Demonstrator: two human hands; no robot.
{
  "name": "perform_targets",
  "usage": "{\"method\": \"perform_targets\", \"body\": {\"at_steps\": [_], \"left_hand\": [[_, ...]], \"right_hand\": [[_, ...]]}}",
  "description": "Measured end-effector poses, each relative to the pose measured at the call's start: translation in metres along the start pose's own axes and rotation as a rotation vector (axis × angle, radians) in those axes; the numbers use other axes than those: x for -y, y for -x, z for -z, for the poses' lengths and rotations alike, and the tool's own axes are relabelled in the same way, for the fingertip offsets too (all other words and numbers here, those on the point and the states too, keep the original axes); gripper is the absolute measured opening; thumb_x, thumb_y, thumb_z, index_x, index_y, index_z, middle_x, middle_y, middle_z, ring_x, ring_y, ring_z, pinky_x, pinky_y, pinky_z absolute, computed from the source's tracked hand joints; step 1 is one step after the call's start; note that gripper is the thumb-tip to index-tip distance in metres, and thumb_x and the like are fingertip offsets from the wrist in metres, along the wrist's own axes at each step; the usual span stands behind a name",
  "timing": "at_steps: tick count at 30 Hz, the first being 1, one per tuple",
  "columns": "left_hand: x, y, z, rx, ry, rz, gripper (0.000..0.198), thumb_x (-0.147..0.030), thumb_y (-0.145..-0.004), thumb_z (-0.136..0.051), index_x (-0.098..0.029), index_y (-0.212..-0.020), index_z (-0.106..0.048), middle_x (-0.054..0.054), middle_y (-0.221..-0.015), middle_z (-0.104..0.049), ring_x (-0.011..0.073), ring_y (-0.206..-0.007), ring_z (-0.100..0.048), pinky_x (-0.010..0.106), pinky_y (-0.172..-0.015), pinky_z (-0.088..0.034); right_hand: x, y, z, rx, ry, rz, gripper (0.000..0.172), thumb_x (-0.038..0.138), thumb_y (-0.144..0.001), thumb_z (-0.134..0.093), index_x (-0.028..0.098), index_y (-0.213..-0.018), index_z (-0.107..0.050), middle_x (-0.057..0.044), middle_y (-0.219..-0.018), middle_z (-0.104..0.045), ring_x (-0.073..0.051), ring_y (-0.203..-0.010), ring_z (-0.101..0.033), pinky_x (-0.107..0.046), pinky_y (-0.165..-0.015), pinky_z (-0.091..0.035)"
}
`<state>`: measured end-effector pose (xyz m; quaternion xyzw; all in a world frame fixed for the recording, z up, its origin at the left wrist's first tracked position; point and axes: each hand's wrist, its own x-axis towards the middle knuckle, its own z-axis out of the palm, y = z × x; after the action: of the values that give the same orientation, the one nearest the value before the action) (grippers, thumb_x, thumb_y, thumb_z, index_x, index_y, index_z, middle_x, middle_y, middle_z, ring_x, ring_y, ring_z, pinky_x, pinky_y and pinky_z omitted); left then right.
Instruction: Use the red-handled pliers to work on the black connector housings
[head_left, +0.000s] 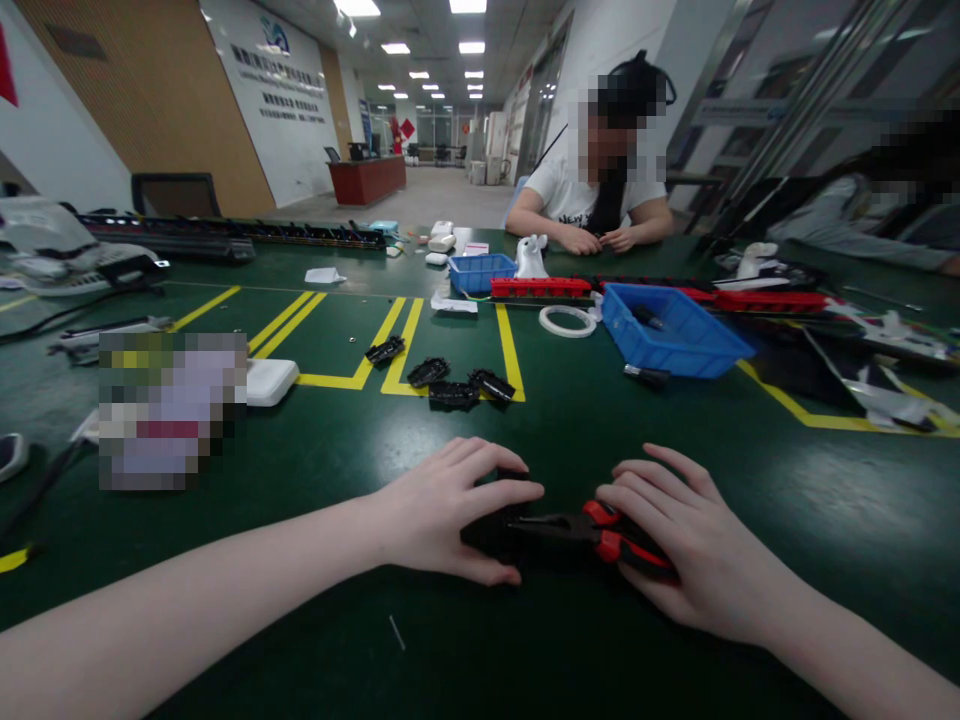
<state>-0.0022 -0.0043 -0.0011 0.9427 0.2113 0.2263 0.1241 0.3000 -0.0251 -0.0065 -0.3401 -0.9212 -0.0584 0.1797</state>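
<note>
Your right hand point(667, 540) is wrapped around the red-and-black handles of the pliers point(574, 528). Your left hand point(465, 515) is curled around a dark part point(491, 532), just left of the pliers, whose jaws reach it; whether they bite on it, you cannot tell from here. The work on this part looks to be under way, not finished. Farther out and left of the pliers, 4 black pieces point(453, 395) lie on the table point(300, 640); whether they are done or waiting is unclear.

Your own left fingers are the main obstacle, hiding much of the part. Nearer you than the pliers, to the left, lies 1 thin rod point(397, 632), which your left forearm could brush. Beyond the pliers are a white tape roll point(566, 333) and, farther right, a blue bin point(675, 345) with 1 small black item point(646, 376) beside it. Well beyond the pliers, 1 person point(562, 205) sits across from you, out of your way.
</note>
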Motion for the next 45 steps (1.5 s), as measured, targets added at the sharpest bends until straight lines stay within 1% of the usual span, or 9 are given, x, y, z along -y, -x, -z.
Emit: {"method": "perform_targets", "body": {"at_steps": [3,10,15,19,26,33,37,41,45], "left_hand": [[-0.0011,-0.0008,0.0018,-0.002,0.033,0.04,0.068,-0.052,-0.079,-0.073,-0.018,-0.133,-0.051,0.014,-0.13,-0.055,0.0278,-0.116,-0.053,0.041,-0.096,-0.045],[0.0018,-0.0015,0.0023,0.04,0.084,0.047,0.068,-0.058,-0.081,-0.069,-0.016,-0.132,-0.053,0.013,-0.127,-0.057,0.027,-0.111,-0.055,0.039,-0.094,-0.045],[0.0043,-0.0015,0.0014,0.062,0.105,0.05,0.067,-0.059,-0.082,-0.067,-0.016,-0.132,-0.053,0.012,-0.126,-0.058,0.0262,-0.11,-0.056,0.038,-0.092,-0.045],[0.0042,-0.0015,0.0014,0.06,0.121,0.054,0.067,-0.061,-0.082,-0.065,-0.017,-0.131,-0.054,0.012,-0.124,-0.058,0.0265,-0.109,-0.056,0.038,-0.092,-0.045],[0.0031,-0.0005,-0.0003,0.046,0.131,0.095,0.064,-0.058,-0.083,-0.065,-0.019,-0.132,-0.053,0.012,-0.124,-0.058,0.027,-0.108,-0.057,0.039,-0.092,-0.046],[0.0011,-0.0012,0.0016,0.045,0.138,0.094,0.064,-0.055,-0.083,-0.066,-0.018,-0.132,-0.052,0.013,-0.125,-0.058,0.0275,-0.108,-0.057,0.04,-0.089,-0.048],[-0.0005,0.0006,0.0011,0.01,0.137,0.082,0.061,-0.051,-0.084,-0.067,-0.02,-0.134,-0.051,0.014,-0.133,-0.055,0.0282,-0.115,-0.055,0.042,-0.095,-0.047],[-0.0023,0.0022,0.0005,-0.012,0.107,0.074,0.054,-0.046,-0.085,-0.068,-0.022,-0.131,-0.054,0.014,-0.14,-0.051,0.0291,-0.12,-0.054,0.044,-0.097,-0.047],[-0.0023,0.0025,-0.0002,-0.041,0.083,0.036,0.047,-0.043,-0.087,-0.067,-0.024,-0.128,-0.056,0.012,-0.143,-0.049,0.0284,-0.123,-0.051,0.044,-0.098,-0.048]], "right_hand": [[-0.0007,-0.0002,0.0004,0.006,-0.01,0.002,0.036,0.026,-0.077,-0.056,0.019,-0.113,-0.059,-0.008,-0.101,-0.067,-0.026,-0.104,-0.06,-0.051,-0.111,-0.026],[-0.0015,-0.0027,0.0024,0.036,-0.034,0.008,0.038,0.024,-0.076,-0.058,0.021,-0.114,-0.057,-0.007,-0.101,-0.066,-0.025,-0.101,-0.06,-0.051,-0.11,-0.028],[0.001,-0.0029,0.0029,-0.001,-0.068,-0.025,0.036,0.024,-0.077,-0.055,0.022,-0.113,-0.057,-0.006,-0.099,-0.066,-0.025,-0.1,-0.06,-0.052,-0.109,-0.028],[0.0005,-0.0017,0.0033,0.022,-0.058,-0.007,0.038,0.024,-0.077,-0.057,0.022,-0.114,-0.057,-0.006,-0.1,-0.066,-0.025,-0.101,-0.06,-0.05,-0.11,-0.027],[0.0023,-0.0039,0.0042,-0.004,-0.099,-0.024,0.037,0.023,-0.073,-0.059,0.023,-0.11,-0.058,-0.003,-0.097,-0.067,-0.022,-0.098,-0.061,-0.045,-0.11,-0.027],[0.0031,-0.0037,0.0059,0.015,-0.117,-0.033,0.039,0.022,-0.072,-0.06,0.023,-0.111,-0.058,-0.003,-0.097,-0.067,-0.022,-0.098,-0.06,-0.045,-0.111,-0.027],[0.0029,-0.0032,0.0063,0.042,-0.119,-0.053,0.041,0.023,-0.072,-0.061,0.023,-0.112,-0.058,-0.003,-0.098,-0.067,-0.022,-0.099,-0.06,-0.047,-0.11,-0.029],[0.0039,-0.0032,0.0075,0.065,-0.128,-0.074,0.039,0.024,-0.073,-0.06,0.023,-0.111,-0.059,-0.004,-0.098,-0.067,-0.023,-0.099,-0.061,-0.049,-0.11,-0.03],[0.0044,-0.0034,0.0081,0.077,-0.131,-0.082,0.037,0.024,-0.073,-0.06,0.023,-0.11,-0.059,-0.005,-0.097,-0.067,-0.024,-0.098,-0.061,-0.05,-0.109,-0.032]]}}
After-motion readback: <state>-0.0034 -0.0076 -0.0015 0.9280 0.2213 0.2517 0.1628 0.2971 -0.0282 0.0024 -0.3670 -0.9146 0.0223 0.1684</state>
